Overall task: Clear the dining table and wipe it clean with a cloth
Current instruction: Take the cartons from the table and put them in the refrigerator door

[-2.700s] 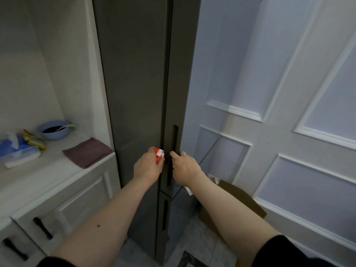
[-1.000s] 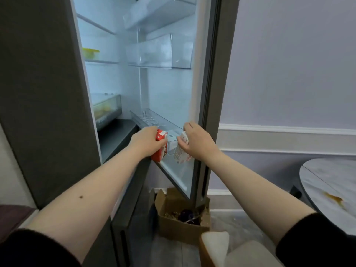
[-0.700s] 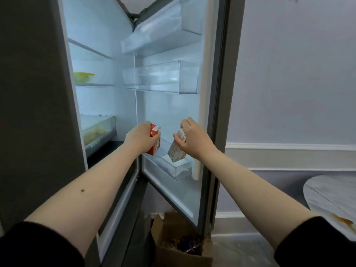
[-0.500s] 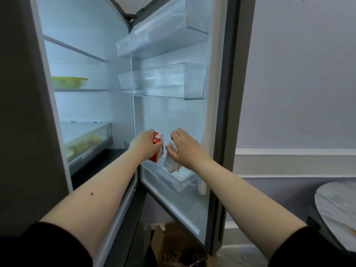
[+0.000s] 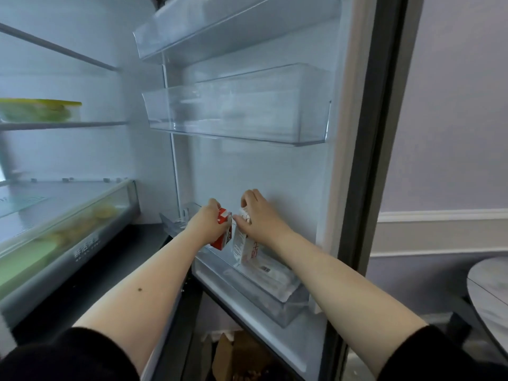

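At the open fridge, I have both hands inside the door's lowest bin. My left hand grips a small red carton, fingers curled round its top, the carton held at the bin's front edge. My right hand pinches the top of a white carton with red print (the lettering is too blurred to read), which stands tilted, its base down in the bin. The two cartons sit just beside each other, almost touching. A flat white pack lies in the bin beneath the white carton. Above, a clear door shelf juts out, with another higher up. Inside the fridge to the left, a lidded container with green contents rests on a glass shelf, and a crisper drawer sits below it. The edge of the marble worktop shows at far right, well apart from the fridge. A cardboard box stands on the floor under the door.
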Available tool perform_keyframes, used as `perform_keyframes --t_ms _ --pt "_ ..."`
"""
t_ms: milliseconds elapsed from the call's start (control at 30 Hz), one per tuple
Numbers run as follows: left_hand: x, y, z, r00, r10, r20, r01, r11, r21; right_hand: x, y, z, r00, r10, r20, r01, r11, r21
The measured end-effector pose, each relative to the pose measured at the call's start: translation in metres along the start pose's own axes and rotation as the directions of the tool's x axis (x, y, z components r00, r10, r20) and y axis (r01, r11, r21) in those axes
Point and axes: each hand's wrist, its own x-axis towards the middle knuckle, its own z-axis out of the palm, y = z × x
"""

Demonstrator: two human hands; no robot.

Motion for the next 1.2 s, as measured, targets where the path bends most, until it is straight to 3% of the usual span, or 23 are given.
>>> perform_keyframes --t_ms 233,567,800,1200 --pt "0.026 -0.022 0.01 0.992 0.009 0.126 0.001 0.997 -0.08 0.023 0.011 0.017 0.999 -0.042 0.013 0.041 0.998 0.044" --pt "0.04 -0.035 0.023 0.994 0.008 0.106 0.007 0.99 -0.141 0.027 0.022 0.028 0.99 0.012 0.138 -0.004 0.998 -0.055" --pt "0.03 -0.036 0.018 0.99 -0.014 0.143 0.037 0.987 -0.157 0.02 0.02 0.021 0.986 -0.076 0.145 0.131 0.901 -0.414" --pt "0.018 -0.043 0.025 0.998 0.0 0.061 0.006 0.996 -0.089 0.013 0.016 0.03 0.996 0.01 0.087 -0.009 1.0 -0.019"
